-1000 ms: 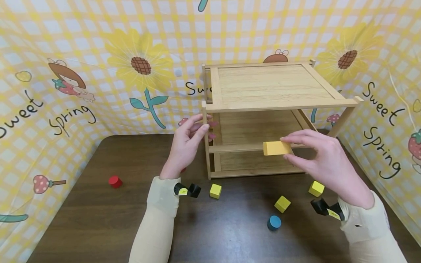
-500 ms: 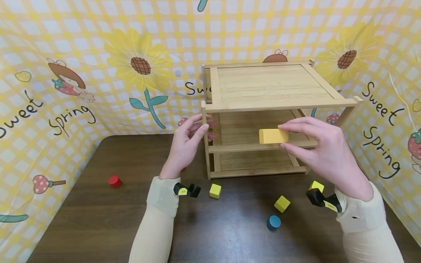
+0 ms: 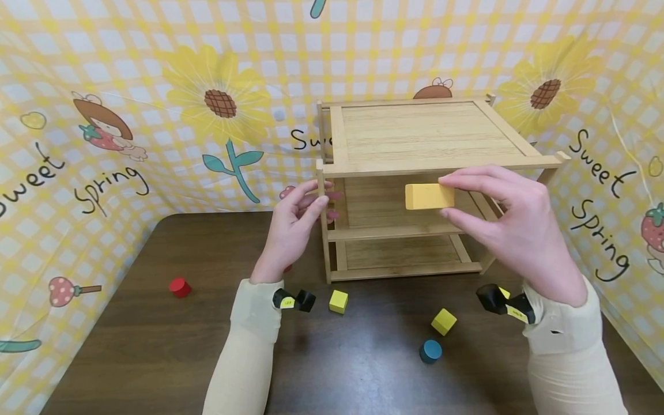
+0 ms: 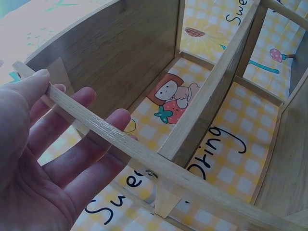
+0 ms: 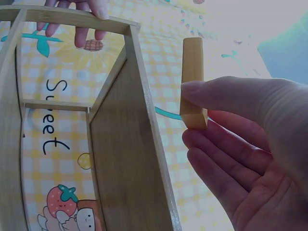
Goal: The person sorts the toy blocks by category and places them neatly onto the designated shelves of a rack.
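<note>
A wooden shelf rack [image 3: 404,231] with several tiers stands at the back of the table. My left hand [image 3: 290,227] holds its front left post [image 4: 108,132], the thumb on the near side and the fingers reaching behind. In front of the upper tier, just below the top board, a yellow oblong block [image 3: 429,196] is in the air. My right hand [image 3: 508,225] pinches the block's right end between thumb and fingers. The right wrist view shows this block [image 5: 192,79] beside the top board's edge, apart from it.
On the dark table [image 3: 171,351] lie a yellow cube [image 3: 339,301], another yellow cube [image 3: 444,321], a blue cylinder [image 3: 430,351] and a red cylinder [image 3: 180,287]. A third yellow cube [image 3: 504,293] is mostly hidden by the right wrist camera. Patterned cloth [image 3: 129,34] walls the table in.
My right hand has risen with the yellow block, from the level of the middle rail to just under the top board. The left hand stays on the post.
</note>
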A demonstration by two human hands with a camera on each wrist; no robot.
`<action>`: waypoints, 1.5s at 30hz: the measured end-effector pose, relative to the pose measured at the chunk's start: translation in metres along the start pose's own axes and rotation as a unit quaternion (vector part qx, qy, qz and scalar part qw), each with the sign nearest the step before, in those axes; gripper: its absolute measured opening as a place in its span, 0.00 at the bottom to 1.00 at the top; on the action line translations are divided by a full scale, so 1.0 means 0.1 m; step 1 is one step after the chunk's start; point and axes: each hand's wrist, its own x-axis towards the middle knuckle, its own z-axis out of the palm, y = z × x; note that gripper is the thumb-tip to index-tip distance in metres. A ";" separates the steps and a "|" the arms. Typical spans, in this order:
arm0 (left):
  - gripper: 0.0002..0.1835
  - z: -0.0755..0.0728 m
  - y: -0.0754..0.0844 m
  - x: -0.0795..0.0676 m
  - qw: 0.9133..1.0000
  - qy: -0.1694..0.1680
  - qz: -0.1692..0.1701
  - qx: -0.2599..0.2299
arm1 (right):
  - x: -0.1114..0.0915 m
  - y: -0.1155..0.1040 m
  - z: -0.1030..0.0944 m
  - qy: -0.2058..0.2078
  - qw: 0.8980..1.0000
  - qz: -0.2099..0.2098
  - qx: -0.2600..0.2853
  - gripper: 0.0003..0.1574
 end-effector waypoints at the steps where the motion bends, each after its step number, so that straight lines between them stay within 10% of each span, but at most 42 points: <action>1: 0.16 0.00 0.00 0.00 1.000 0.001 0.001 -0.001 | 0.01 0.00 0.00 0.002 1.000 0.000 -0.003 0.29; 45: 0.18 0.00 -0.01 -0.02 1.000 0.006 -0.009 0.015 | 0.75 0.05 0.10 -0.047 0.995 0.092 0.006 0.22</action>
